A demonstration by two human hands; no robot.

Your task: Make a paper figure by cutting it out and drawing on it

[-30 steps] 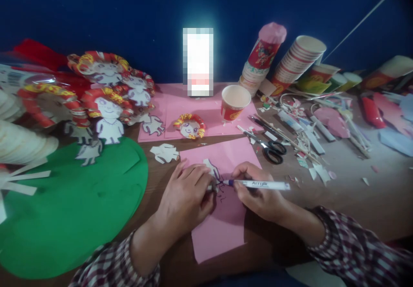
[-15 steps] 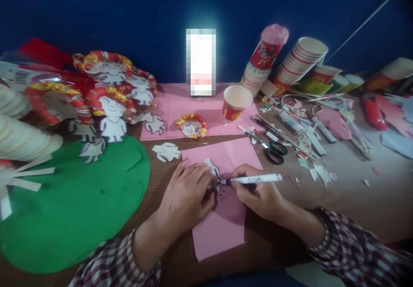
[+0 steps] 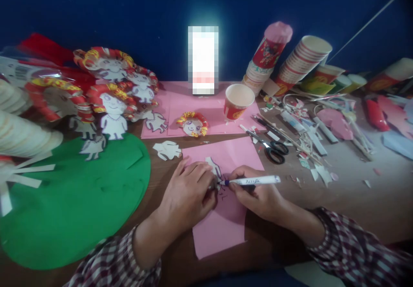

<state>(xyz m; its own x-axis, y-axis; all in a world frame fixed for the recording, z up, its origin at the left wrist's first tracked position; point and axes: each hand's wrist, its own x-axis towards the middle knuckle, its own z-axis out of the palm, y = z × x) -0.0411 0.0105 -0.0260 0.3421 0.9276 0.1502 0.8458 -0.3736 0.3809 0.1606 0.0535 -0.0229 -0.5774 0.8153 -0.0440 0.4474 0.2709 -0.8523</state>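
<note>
A deep blue wall (image 3: 129, 11) fills the far side, dotted with a few tiny pale specks. On its right, a thin pale line (image 3: 368, 24) slants up toward the far right corner, where the view turns nearly black. A bright upright screen (image 3: 203, 57) throws a bluish glow on the wall behind. The brown counter (image 3: 361, 209) catches a greyish sheen at right and darkens toward its near edge.

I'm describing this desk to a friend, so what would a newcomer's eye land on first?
Probably the glowing, pixelated rectangle at the back center, bright against the dark blue backdrop. Next might come the big green sheet at front left, then the right hand, near the middle, holding a white marker over pink paper.
</note>
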